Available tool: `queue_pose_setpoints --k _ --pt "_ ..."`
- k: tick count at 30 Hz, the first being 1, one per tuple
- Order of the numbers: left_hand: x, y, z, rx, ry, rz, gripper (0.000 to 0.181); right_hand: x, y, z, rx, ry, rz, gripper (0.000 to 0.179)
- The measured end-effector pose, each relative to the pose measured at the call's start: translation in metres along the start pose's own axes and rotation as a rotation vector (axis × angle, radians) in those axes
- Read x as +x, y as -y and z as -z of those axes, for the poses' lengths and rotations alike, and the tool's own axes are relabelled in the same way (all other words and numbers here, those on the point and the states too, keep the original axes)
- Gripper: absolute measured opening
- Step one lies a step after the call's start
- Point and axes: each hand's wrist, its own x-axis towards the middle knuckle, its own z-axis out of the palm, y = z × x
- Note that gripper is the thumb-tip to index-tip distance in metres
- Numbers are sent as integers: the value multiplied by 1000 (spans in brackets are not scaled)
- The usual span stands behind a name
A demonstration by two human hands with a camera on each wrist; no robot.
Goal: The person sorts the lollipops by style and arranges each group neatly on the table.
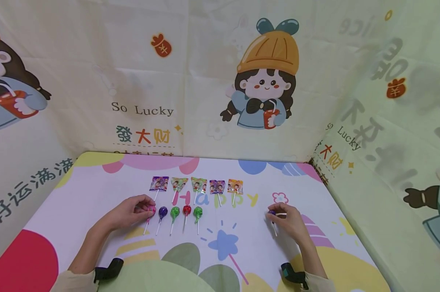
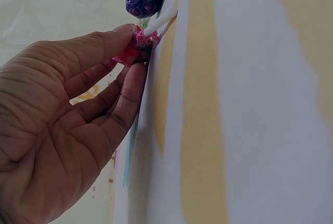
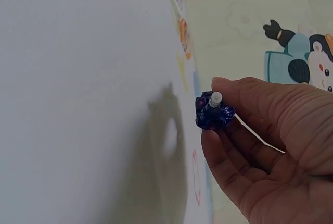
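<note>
My left hand (image 1: 135, 209) pinches the pink-wrapped head of a lollipop (image 2: 136, 48) between thumb and fingers, at the left end of the front row. Beside it lies a purple lollipop (image 1: 163, 212), followed by a green lollipop (image 1: 174, 212), a red lollipop (image 1: 186, 210) and another green lollipop (image 1: 198, 213), their white sticks toward me. Over on the right, my right hand (image 1: 288, 221) pinches a dark purple lollipop (image 3: 214, 112) by its wrapped head. Its white stick points toward the right wrist camera, and a shadow falls on the table beside it.
Behind the front row lies a row of flat-wrapped lollipops: a purple one (image 1: 159, 183), two green ones, another purple one (image 1: 217, 187) and an orange one (image 1: 235, 187). The patterned table (image 1: 249, 243) meets printed cloth walls (image 1: 201, 81) at the back and sides.
</note>
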Motion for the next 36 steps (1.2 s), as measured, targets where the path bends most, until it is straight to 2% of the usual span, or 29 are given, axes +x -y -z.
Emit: queue_pose_setpoints --k 14,23,36 --pt "0 -3 3 9 -1 -22 25 3 7 -1 0 -10 34 20" --pt "-2 -3 3 -7 2 -31 25 4 14 -6 15 2 28 19" --pt "-1 4 -1 -3 -5 -62 23 7 22 -16 69 -1 57 18"
